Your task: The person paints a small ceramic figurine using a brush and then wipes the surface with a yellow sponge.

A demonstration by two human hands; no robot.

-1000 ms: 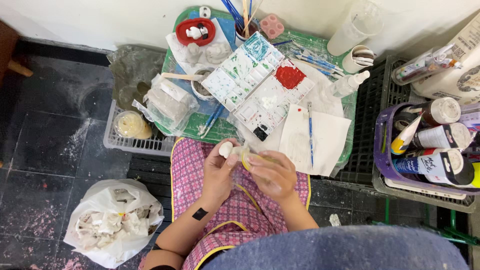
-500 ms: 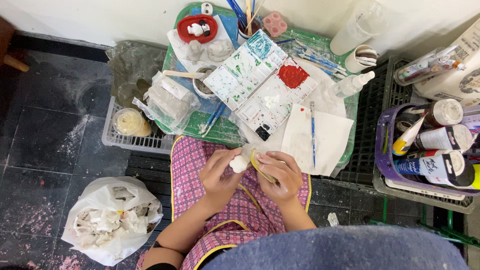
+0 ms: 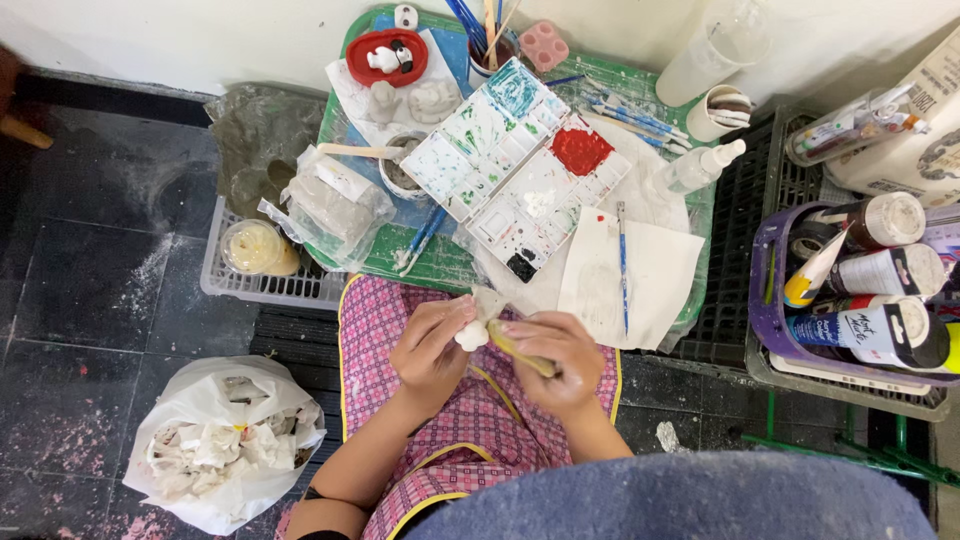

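My left hand [image 3: 430, 350] grips a small white clay figure [image 3: 471, 335] above my lap, which a pink patterned apron [image 3: 380, 320] covers. My right hand [image 3: 553, 360] holds a yellowish tool [image 3: 520, 350], its tip against the figure. Just beyond my hands lies an open white paint palette [image 3: 515, 165] smeared with green and red paint, on a round green table [image 3: 340, 120].
A blue brush [image 3: 622, 262] lies on white paper [image 3: 630, 280]. A red dish with a figurine [image 3: 385, 55] and a brush cup [image 3: 490, 45] stand at the back. A purple crate of paint bottles [image 3: 860, 300] stands right. A white bag of scraps [image 3: 225, 450] sits on the floor left.
My hands have dropped slightly toward my lap while turning the figure, and the tool now sits closer against it. The table's contents are unchanged.
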